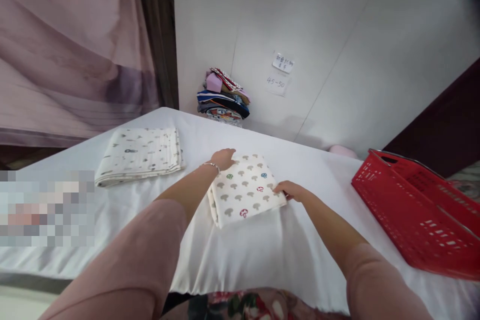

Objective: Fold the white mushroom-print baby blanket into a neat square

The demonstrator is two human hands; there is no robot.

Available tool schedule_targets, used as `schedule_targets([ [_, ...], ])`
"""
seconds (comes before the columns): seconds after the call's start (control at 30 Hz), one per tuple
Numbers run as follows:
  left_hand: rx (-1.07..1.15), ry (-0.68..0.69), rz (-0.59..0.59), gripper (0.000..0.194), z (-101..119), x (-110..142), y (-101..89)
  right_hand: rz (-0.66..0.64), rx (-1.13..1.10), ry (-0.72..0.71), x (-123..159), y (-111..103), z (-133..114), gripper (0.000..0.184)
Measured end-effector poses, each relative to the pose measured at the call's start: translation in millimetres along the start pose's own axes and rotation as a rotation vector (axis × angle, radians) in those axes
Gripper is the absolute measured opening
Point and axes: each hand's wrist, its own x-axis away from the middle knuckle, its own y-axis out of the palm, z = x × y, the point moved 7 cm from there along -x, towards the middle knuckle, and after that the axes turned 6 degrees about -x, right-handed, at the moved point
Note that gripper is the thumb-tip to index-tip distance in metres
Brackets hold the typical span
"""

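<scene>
A white-draped table (318, 162) carries a red rectangular plastic basket (401, 210) toward its right end and, between front and back edges, a folded white mushroom-printed cloth (245, 192), which the right hand (293, 190) pinches and the left hand (224, 159) (its grip I cannot tell) touches.

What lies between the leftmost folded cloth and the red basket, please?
The head view shows a folded mushroom-print cloth, left hand and right hand on it.

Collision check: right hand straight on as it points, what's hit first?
The folded mushroom-print cloth, which the right hand touches. Skimming over it, likely the left hand next; depth is unclear.
</scene>
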Motion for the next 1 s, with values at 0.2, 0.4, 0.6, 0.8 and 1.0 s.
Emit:
schedule_targets([
  [0.2, -0.024, 0.239, 0.162, 0.04, 40, 58, 31.7, -0.003, -0.195, 0.0, 4, 3, 17, 0.036],
  [0.4, -0.115, 0.439, 0.199, 0.048, 64, 150, 54.0, 0.038, -0.338, -0.043, 8, 10, 15, 0.037],
  [0.6, -0.22, 0.472, 0.118, 0.043, 41, 167, 56.3, -0.029, -0.397, -0.098, 34, 37, 33, 0.05],
  [0.8, -0.175, 0.438, 0.157, 0.038, 44, 173, 52.9, 0.347, 0.034, -0.313, 62, 16, 42, 0.056],
  [1.0, -0.152, 0.406, 0.298, 0.025, 61, 177, 49.1, 0.451, 0.301, -0.778, 110, 26, 37, 0.037],
])
